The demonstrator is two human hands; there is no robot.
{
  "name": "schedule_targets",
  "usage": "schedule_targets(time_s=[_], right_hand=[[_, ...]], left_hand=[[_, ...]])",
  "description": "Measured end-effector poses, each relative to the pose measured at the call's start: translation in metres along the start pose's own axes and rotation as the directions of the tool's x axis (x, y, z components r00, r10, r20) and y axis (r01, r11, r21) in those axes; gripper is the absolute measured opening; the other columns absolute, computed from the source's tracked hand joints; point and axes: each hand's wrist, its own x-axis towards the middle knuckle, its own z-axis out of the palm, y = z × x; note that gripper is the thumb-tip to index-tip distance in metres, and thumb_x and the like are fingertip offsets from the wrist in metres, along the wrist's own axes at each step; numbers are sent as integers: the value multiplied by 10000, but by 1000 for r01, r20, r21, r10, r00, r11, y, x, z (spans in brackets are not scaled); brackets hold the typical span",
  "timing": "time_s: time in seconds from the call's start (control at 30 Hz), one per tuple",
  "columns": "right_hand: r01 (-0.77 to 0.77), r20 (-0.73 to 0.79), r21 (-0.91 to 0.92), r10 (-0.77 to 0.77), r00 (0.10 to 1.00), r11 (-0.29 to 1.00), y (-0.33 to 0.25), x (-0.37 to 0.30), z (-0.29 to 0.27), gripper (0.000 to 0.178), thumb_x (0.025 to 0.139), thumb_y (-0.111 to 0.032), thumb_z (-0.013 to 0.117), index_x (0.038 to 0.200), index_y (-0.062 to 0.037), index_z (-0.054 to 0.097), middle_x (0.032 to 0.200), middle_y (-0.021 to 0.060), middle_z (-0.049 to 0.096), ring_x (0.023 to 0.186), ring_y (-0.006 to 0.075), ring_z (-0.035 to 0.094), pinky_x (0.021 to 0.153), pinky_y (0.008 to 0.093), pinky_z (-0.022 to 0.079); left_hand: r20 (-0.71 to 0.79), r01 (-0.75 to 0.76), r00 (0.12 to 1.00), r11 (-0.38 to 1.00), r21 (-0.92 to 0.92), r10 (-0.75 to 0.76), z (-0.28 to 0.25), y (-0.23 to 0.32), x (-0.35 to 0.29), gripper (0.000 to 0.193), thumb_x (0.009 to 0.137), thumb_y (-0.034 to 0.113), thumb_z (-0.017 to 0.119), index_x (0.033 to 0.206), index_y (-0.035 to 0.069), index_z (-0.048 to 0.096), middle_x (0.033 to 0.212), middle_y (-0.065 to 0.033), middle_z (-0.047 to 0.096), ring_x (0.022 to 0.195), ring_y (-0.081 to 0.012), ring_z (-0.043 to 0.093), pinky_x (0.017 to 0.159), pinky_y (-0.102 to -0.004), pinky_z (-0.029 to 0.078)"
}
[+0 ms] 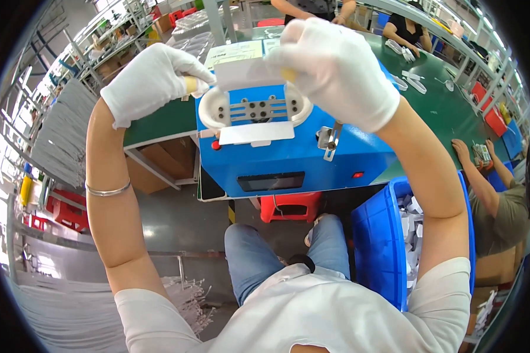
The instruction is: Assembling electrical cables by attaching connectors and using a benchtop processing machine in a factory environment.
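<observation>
My left hand (153, 81), in a white glove, is pinched closed at the left end of a white card piece (247, 75). At the card's right end is my gloved right hand (341, 73), its fingers also closed and slightly blurred. The card stands between both hands, just behind a white oval fixture (215, 112) on a blue machine (300, 159). Metal bars with dark screws (262, 110) fill the fixture's middle. Along its front edge lies a folded white flap (257, 134). Yellowish fingertips show at both gloves.
A blue bin (380, 235) of small white pieces stands at my right, beside a red stool (290, 207). The green table (436, 106) carries white straps. Co-workers sit at its far and right sides. Bundled white strips (62, 135) hang at left.
</observation>
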Motion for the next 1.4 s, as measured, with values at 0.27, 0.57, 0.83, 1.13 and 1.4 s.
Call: schedule_targets(time_s=[0.27, 0.57, 0.83, 1.13, 1.4], right_hand=[[-106, 285, -87, 127, 950, 991, -15, -2, 23, 100, 707, -68, 654, 802, -81, 625, 782, 86, 579, 718, 262, 612, 638, 340, 512], [-763, 723, 498, 288, 628, 413, 37, -8, 49, 349, 924, -372, 536, 1070, -72, 636, 924, 112, 672, 842, 191, 667, 791, 308, 543], [-626, 484, 534, 401, 778, 568, -3, 4, 41, 229, 889, -202, 607, 1055, -51, 655, 902, 37, 647, 786, 99, 591, 707, 231, 502], [-407, 313, 487, 281, 907, 773, -1, 8, 32, 155, 846, -47, 633, 995, -29, 669, 828, 36, 623, 762, 92, 574, 683, 239, 491], [4, 282, -30, 5, 959, 1000, -17, 8, 23, 156, 845, -18, 588, 991, -44, 635, 837, 80, 611, 713, 148, 583, 671, 244, 491]], left_hand=[[-317, -103, 911, 889, 447, 265, 42, 2, -15, 205, 833, 202, 583, 983, 95, 674, 854, -141, 657, 806, -324, 623, 729, -391, 503], [-495, -230, 700, 818, 527, 515, 79, -13, -2, 113, 768, 124, 635, 860, 88, 690, 896, -78, 636, 796, -249, 624, 700, -330, 515], [-551, -206, 629, 800, 563, 549, 77, -15, 4, 228, 791, 150, 628, 1011, 93, 650, 863, -124, 648, 811, -295, 631, 801, -366, 500], [-381, -118, 906, 974, 195, 186, 79, -13, 7, 303, 815, 122, 624, 1104, 49, 566, 897, -176, 661, 868, -319, 645, 816, -386, 500], [-402, -152, 897, 982, 112, 185, 82, -15, 7, 217, 821, 55, 585, 1036, 27, 576, 821, -160, 643, 707, -249, 673, 624, -334, 544]])
